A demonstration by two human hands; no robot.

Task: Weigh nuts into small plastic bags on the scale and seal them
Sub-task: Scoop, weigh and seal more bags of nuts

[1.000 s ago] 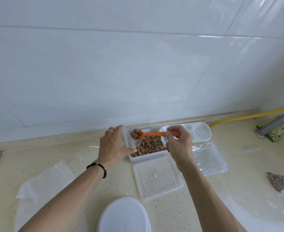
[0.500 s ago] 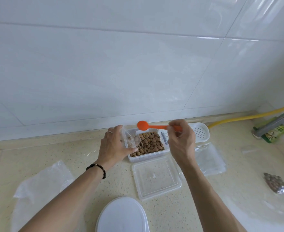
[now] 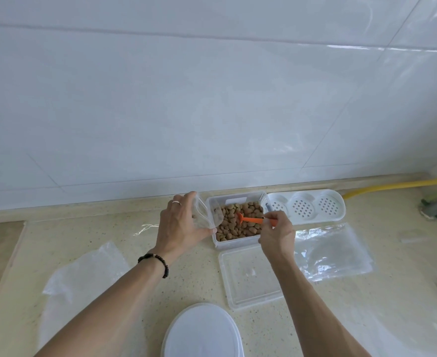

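Nuts (image 3: 238, 222), brown, in clear plastic tub: scooping step.
Right hand (image 3: 276, 234) grips orange plastic spoon (image 3: 250, 219); left hand (image 3: 180, 225) holds small clear bag (image 3: 202, 213) at nine o'clock; next, lift across.

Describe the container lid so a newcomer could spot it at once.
Start at the clear tub of nuts against the tiled wall, where the right hand dips an orange spoon. The container lid lies flat on the counter directly in front of that tub. Unlike the floppy plastic bags beside it, it is rigid, rectangular, with a raised rim.
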